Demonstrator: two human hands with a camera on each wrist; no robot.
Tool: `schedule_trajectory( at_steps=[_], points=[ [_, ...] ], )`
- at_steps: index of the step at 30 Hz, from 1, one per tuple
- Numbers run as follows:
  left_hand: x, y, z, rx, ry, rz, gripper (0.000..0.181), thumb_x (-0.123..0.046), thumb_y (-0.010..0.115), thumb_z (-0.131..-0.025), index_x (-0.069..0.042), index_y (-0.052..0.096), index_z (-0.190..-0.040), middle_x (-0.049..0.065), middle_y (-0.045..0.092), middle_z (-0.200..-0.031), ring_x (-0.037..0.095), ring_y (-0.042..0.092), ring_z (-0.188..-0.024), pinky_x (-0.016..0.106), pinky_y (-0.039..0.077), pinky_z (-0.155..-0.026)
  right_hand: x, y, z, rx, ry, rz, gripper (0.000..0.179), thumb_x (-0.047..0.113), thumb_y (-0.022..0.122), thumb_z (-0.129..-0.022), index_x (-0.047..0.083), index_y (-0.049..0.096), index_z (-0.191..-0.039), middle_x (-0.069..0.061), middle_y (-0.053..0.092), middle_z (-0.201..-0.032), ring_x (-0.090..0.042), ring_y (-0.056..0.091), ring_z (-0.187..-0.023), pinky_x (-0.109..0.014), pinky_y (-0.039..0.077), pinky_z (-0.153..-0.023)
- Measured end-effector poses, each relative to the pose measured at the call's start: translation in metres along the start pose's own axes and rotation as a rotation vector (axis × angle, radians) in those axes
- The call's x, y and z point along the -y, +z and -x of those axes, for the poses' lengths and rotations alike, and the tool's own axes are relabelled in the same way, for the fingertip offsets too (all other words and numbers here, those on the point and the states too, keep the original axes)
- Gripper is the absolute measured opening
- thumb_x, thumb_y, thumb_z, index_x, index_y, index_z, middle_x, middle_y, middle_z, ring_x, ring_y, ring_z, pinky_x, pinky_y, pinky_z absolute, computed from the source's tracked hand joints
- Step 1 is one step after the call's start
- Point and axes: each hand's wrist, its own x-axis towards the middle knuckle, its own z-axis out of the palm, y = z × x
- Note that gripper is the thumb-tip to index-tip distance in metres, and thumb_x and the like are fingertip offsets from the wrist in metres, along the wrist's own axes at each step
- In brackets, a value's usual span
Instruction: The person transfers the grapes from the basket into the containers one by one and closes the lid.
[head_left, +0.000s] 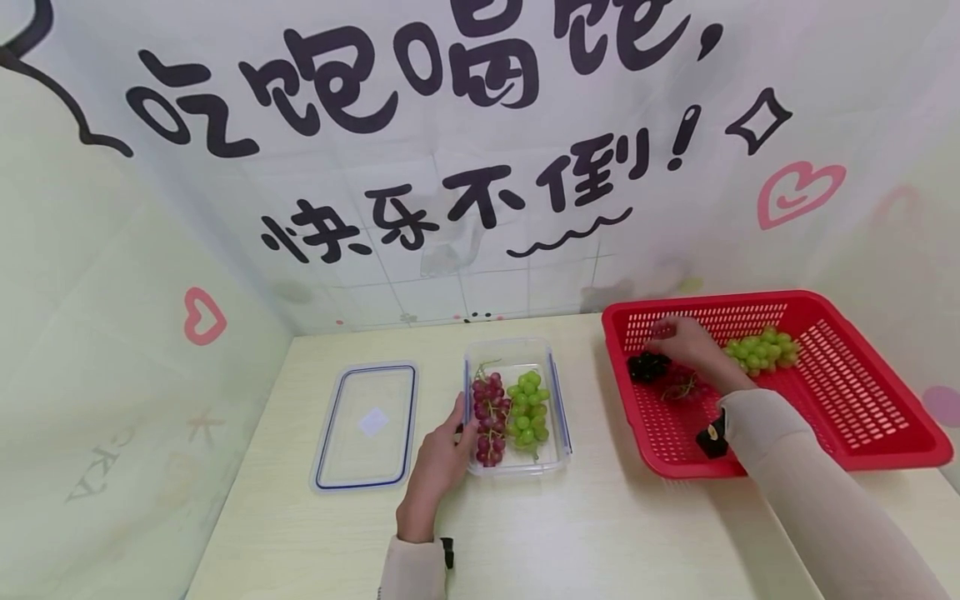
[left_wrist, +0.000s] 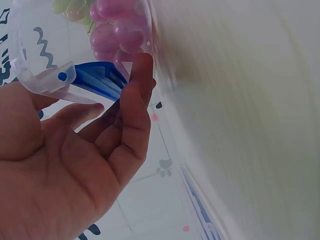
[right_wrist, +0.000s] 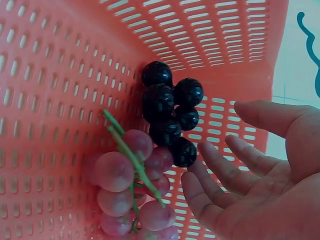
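A clear plastic food container [head_left: 517,469] holds a bunch of red grapes [head_left: 490,421] on its left and a bunch of green grapes [head_left: 529,408] on its right. My left hand [head_left: 438,458] grips the container's left side, its fingers by the blue-sealed latch flap [left_wrist: 95,80] in the left wrist view. Over the red basket [head_left: 697,467], my right hand [head_left: 686,342] reaches in with fingers spread and nothing held. Right beside its fingertips lies a bunch of black grapes [right_wrist: 167,115]. Another bunch of red grapes [right_wrist: 120,185] lies against the black ones.
A second bunch of green grapes [head_left: 761,352] sits at the back of the basket. Left of the container, a clear lid with a blue seal [head_left: 365,427] lies flat on the pale table [head_left: 570,533]. A printed cloth backdrop [head_left: 450,275] stands behind the table.
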Motion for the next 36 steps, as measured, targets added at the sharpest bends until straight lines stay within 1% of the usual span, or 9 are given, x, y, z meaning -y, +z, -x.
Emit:
schedule_trajectory(
  at_steps=[4,7,13,18,23,29,33,36],
  points=[
    [0.000,0.000,0.001,0.002,0.009,0.002,0.057,-0.032,0.044,-0.106,-0.009,0.030,-0.156,0.023,0.062,-0.130,0.033,0.067,-0.105,0.036,0.050,-0.069,-0.003,0.001,-0.001,0.013,-0.005,-0.003,0.050,0.020,0.056,-0.100,-0.009,0.045,-0.139,-0.030,0.053,-0.130,-0.037,0.055,-0.110,-0.049,0.049,-0.093],
    [0.000,0.000,0.001,0.005,0.013,0.007,0.057,-0.032,0.044,-0.106,-0.009,0.029,-0.156,0.024,0.062,-0.131,0.033,0.067,-0.105,0.036,0.050,-0.069,-0.006,0.002,-0.002,0.021,-0.012,-0.009,0.052,0.018,0.056,-0.100,-0.011,0.043,-0.141,-0.031,0.052,-0.130,-0.038,0.056,-0.110,-0.049,0.049,-0.094],
    [0.000,0.000,0.000,0.007,0.006,0.004,0.056,-0.031,0.044,-0.106,-0.009,0.029,-0.156,0.024,0.061,-0.132,0.033,0.067,-0.105,0.037,0.050,-0.070,-0.008,0.003,-0.004,0.036,-0.017,-0.004,0.052,0.018,0.057,-0.099,-0.011,0.044,-0.140,-0.030,0.054,-0.128,-0.034,0.057,-0.106,-0.042,0.049,-0.087],
    [0.000,0.000,0.000,0.009,0.001,0.003,0.057,-0.032,0.044,-0.106,-0.010,0.029,-0.156,0.024,0.061,-0.132,0.032,0.067,-0.103,0.036,0.049,-0.068,-0.009,0.004,-0.005,0.061,-0.009,-0.004,0.049,0.019,0.058,-0.099,-0.009,0.047,-0.138,-0.029,0.054,-0.128,-0.035,0.056,-0.106,-0.042,0.050,-0.086],
    [0.000,0.000,0.000,0.007,0.001,-0.004,0.057,-0.032,0.044,-0.107,-0.010,0.029,-0.157,0.024,0.060,-0.133,0.034,0.066,-0.106,0.040,0.052,-0.074,-0.009,0.005,-0.006,0.062,-0.008,0.004,0.048,0.019,0.060,-0.098,-0.008,0.048,-0.136,-0.029,0.055,-0.126,-0.035,0.057,-0.104,-0.043,0.050,-0.086],
    [0.000,0.000,0.000,0.008,-0.001,-0.006,0.057,-0.033,0.043,-0.107,-0.011,0.028,-0.157,0.024,0.057,-0.137,0.036,0.065,-0.110,0.045,0.053,-0.080,-0.008,0.010,-0.006,0.065,-0.017,0.014,0.049,0.017,0.063,-0.096,-0.008,0.051,-0.135,-0.028,0.058,-0.123,-0.033,0.058,-0.099,-0.042,0.052,-0.085],
    [0.000,0.000,0.000,0.010,-0.002,-0.010,0.057,-0.033,0.043,-0.107,-0.011,0.028,-0.157,0.024,0.057,-0.137,0.037,0.065,-0.111,0.045,0.053,-0.080,-0.007,0.012,-0.005,0.089,-0.023,-0.002,0.051,0.018,0.066,-0.094,-0.006,0.051,-0.136,-0.026,0.059,-0.124,-0.032,0.060,-0.099,-0.041,0.054,-0.086],
    [0.000,0.000,0.000,0.012,-0.004,-0.013,0.057,-0.033,0.043,-0.107,-0.011,0.028,-0.157,0.024,0.058,-0.137,0.036,0.065,-0.110,0.043,0.053,-0.078,-0.007,0.014,-0.006,0.107,-0.029,-0.010,0.051,0.019,0.067,-0.093,-0.005,0.051,-0.135,-0.026,0.059,-0.124,-0.031,0.062,-0.098,-0.042,0.055,-0.086]
  ],
)
